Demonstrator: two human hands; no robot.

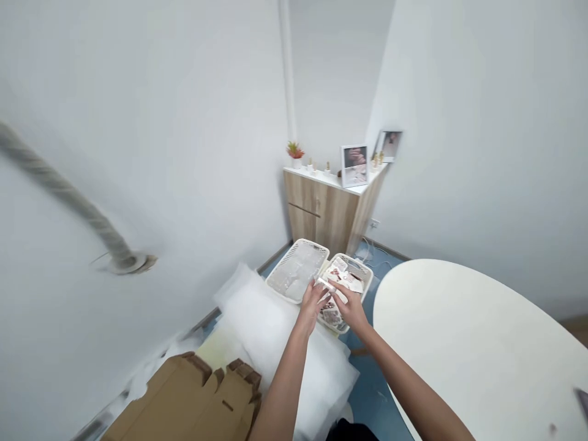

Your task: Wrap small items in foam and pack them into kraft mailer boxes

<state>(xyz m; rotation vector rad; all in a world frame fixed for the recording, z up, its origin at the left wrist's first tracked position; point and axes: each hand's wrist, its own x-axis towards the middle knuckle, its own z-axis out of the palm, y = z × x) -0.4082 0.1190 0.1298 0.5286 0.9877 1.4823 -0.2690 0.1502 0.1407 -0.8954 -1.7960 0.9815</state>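
My left hand (pixel 313 302) and my right hand (pixel 350 304) meet above two white plastic baskets. Between their fingertips is a small white flat piece (pixel 326 284), too small and blurred to name; both hands are closed on it. Just beneath, the right basket (pixel 369 277) holds several white and reddish printed cards or packets (pixel 351 282). The left basket (pixel 272 283) is filled with clear plastic bags (pixel 298 267). My fingers hide part of both baskets' contents.
White foam sheets (pixel 261 312) lie stacked before the baskets, with flattened brown cardboard boxes (pixel 184 404) at lower left. A round white table (pixel 463 331) stands at right. Behind is a wooden cabinet (pixel 337 214) bearing framed pictures (pixel 355 166) and a small plant (pixel 294 152).
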